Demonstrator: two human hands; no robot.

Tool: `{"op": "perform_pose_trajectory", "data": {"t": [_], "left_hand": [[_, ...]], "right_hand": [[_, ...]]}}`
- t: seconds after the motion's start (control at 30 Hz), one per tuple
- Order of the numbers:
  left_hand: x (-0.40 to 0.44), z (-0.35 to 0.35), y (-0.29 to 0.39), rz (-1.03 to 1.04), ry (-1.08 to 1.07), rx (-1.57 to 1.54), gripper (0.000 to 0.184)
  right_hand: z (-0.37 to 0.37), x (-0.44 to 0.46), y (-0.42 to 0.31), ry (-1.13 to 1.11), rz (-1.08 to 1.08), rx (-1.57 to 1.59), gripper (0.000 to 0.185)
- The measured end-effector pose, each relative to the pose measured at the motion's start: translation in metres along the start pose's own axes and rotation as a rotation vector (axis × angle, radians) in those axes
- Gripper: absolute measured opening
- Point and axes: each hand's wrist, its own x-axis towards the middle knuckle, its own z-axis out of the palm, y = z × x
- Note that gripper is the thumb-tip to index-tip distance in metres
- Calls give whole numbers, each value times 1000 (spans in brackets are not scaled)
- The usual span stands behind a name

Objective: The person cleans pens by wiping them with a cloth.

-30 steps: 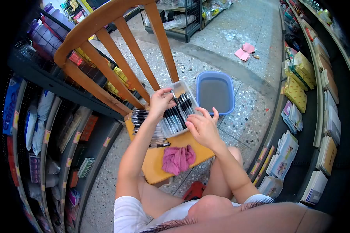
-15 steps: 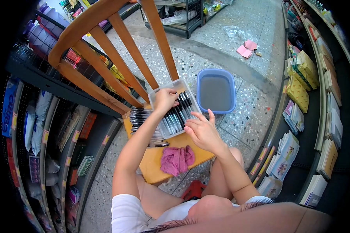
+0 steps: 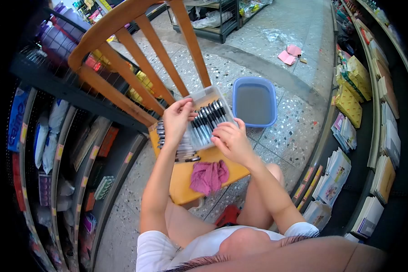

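A clear plastic box (image 3: 222, 94) holding several black-capped pens (image 3: 208, 117) rests on the seat of a wooden chair (image 3: 181, 183). My left hand (image 3: 177, 119) is at the box's left edge, fingers bent together; whether something thin is between them is too small to tell. My right hand (image 3: 232, 139) lies at the box's lower right side with its fingers apart, touching the edge and holding nothing. More pens (image 3: 184, 149) lie in a row on the seat left of the box, partly hidden by my left forearm. A crumpled pink cloth (image 3: 209, 177) lies in front of the box.
A blue basin (image 3: 255, 102) with greyish water stands on the floor right of the chair. Shelves with packages (image 3: 106, 140) curve along the left, and shelves with notebooks (image 3: 337, 174) along the right. Pink paper (image 3: 289, 55) lies on the floor farther off.
My left hand has drawn back from over the pens to the box's left edge. My right hand's fingers have come closer to the box. The pens in the box look more evenly lined up.
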Motion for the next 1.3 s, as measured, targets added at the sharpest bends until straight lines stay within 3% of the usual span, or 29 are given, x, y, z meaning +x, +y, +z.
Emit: {"op": "perform_pose_trajectory", "data": {"t": [0.2,0.33,0.43,0.53,0.63,0.73,0.83,1.03,1.17,1.3], "left_hand": [[-80,-74,-13,-5,256,-58,25],[-109,-106,-72,-88,303,-171,25],[-125,-113,-109,-150,323,-55,23],[-125,-110,-119,10,165,135,19],[-135,-103,-117,250,47,623,17],[-145,-95,-125,306,-6,780,19],[-147,-92,-133,343,5,858,21],[-148,-89,-136,321,61,983,13],[-149,-83,-130,310,61,1030,10],[-149,-81,-132,314,44,1020,14]], "right_hand": [[34,-8,-33,95,-332,217,12],[74,-29,-47,-127,-393,126,10],[113,-48,-40,-293,-196,-98,14],[117,-53,-45,-450,-188,-141,19],[104,-60,-60,-620,-367,-82,22],[103,-80,-63,-523,-450,-90,24],[108,-92,-57,-536,-385,-131,21],[78,-92,-52,-375,-130,221,11],[59,-93,-36,-264,501,609,10],[45,-90,-16,-66,774,1207,9]]}}
